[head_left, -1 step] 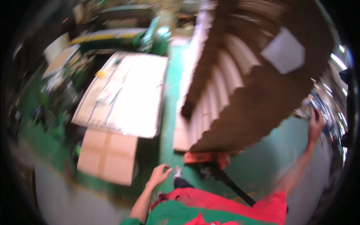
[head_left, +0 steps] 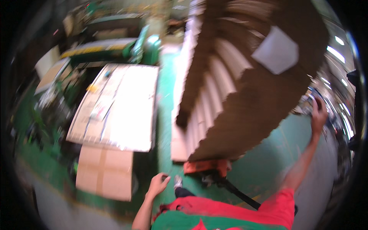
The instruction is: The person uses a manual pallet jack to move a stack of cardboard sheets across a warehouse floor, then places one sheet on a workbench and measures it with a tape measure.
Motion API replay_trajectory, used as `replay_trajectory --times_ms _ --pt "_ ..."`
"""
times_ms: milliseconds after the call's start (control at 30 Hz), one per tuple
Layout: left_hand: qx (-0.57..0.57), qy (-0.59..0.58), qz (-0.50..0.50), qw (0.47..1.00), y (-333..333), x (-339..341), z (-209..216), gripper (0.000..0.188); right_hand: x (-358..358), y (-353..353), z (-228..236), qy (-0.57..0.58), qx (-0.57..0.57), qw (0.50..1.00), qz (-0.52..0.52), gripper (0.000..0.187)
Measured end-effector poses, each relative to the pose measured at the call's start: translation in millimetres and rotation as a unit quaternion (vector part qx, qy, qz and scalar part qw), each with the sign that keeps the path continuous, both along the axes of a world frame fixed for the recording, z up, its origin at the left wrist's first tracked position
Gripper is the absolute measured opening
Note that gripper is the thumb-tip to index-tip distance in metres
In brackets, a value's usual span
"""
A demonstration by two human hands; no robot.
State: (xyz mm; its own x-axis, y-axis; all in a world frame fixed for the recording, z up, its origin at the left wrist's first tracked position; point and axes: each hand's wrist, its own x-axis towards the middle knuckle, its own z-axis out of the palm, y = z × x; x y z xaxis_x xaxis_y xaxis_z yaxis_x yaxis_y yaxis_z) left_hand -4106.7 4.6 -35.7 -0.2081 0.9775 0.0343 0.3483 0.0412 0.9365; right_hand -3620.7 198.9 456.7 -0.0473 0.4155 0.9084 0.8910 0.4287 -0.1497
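A tall stack of brown corrugated cardboard [head_left: 245, 115] stands in front of me, its layers showing ragged edges. A white sheet of paper [head_left: 276, 50] is on its side. The stack rests on an orange pallet jack [head_left: 206, 166], whose dark handle [head_left: 239, 194] slants toward my right side. My left hand [head_left: 158, 184] hangs low, left of the jack, fingers curled around a small dark patch that I cannot make out. My right arm reaches out to the right; my right hand [head_left: 319, 114] is raised past the stack's right edge, fingers apart, nothing seen in it.
At the left lies a wide pale board or flattened carton [head_left: 122, 107], with a taped brown box [head_left: 104, 172] at its near end. Green machinery [head_left: 151, 50] stands farther back. A strip of green floor [head_left: 164, 107] runs between board and stack. Clutter lines the left side.
The scene has shifted left and slightly down in the view, with some blur. Both hands keep much the same pose.
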Motion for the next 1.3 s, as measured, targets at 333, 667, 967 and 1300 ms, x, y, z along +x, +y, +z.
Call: replay_trajectory --times_ms 333,667,967,1300 --pt "0.169 -0.001 -0.001 0.986 360 29 223 0.022 -121 215 318 -0.127 0.291 0.947 0.04 0.032" --pt "0.541 0.074 -0.185 0.817 626 179 391 0.117 -185 422 480 -0.127 0.24 0.958 -0.091 0.089" --pt "0.621 0.117 -0.082 0.771 709 180 373 0.102 -225 505 605 -0.112 0.317 0.929 -0.156 0.076" --pt "0.609 0.088 -0.084 0.784 727 168 380 0.085 -200 530 662 -0.207 0.258 0.931 -0.155 0.019"
